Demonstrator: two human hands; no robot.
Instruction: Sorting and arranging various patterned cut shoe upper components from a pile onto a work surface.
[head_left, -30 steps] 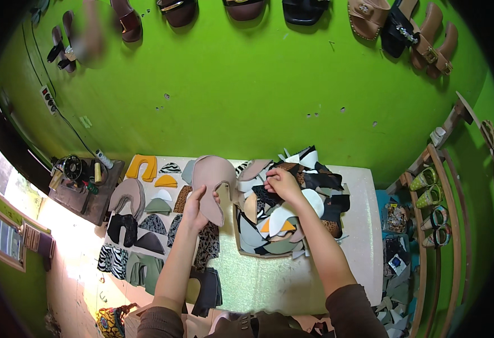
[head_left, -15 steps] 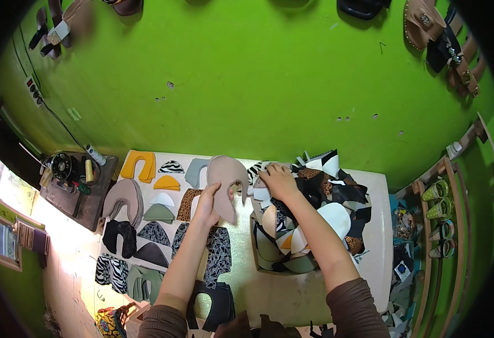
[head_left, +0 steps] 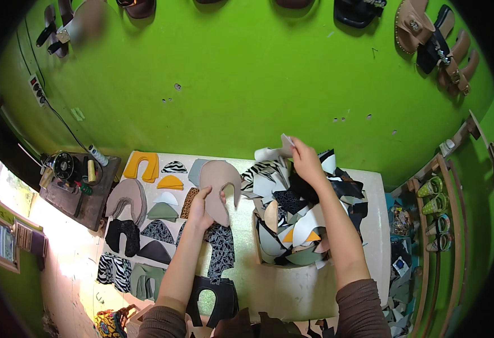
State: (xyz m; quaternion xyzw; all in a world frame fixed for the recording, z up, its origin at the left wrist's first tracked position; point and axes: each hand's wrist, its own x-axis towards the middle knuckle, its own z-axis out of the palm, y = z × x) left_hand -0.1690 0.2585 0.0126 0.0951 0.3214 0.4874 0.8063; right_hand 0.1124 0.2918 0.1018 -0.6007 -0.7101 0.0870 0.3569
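My left hand (head_left: 199,210) grips a beige horseshoe-shaped leather cutout (head_left: 216,176) by its lower left edge, above the table (head_left: 292,298). Between the fingertips of my right hand (head_left: 308,164) is a pale grey-beige leather scrap (head_left: 285,149), raised over the back of a heap of scraps. That heap (head_left: 303,222) mixes black, white, green, orange, leopard and zebra pieces, and spills over its box. Left of my left hand lie sorted cutouts, among them a beige horseshoe stack (head_left: 118,196), a yellow horseshoe stack (head_left: 129,164) and a green half-round stack (head_left: 162,212).
A dark side table (head_left: 78,205) with a spool-like machine (head_left: 62,165) stands at the left. Sandals hang on the green wall (head_left: 247,84). A wooden rack (head_left: 452,253) with shoes and a heap of scraps (head_left: 399,287) are at the right. A patterned bag (head_left: 110,322) sits lower left.
My right hand has risen from the heap and moved right, lifting the pale scrap. My left hand still holds the beige cutout, slightly lower and further left. The view has shifted a little.
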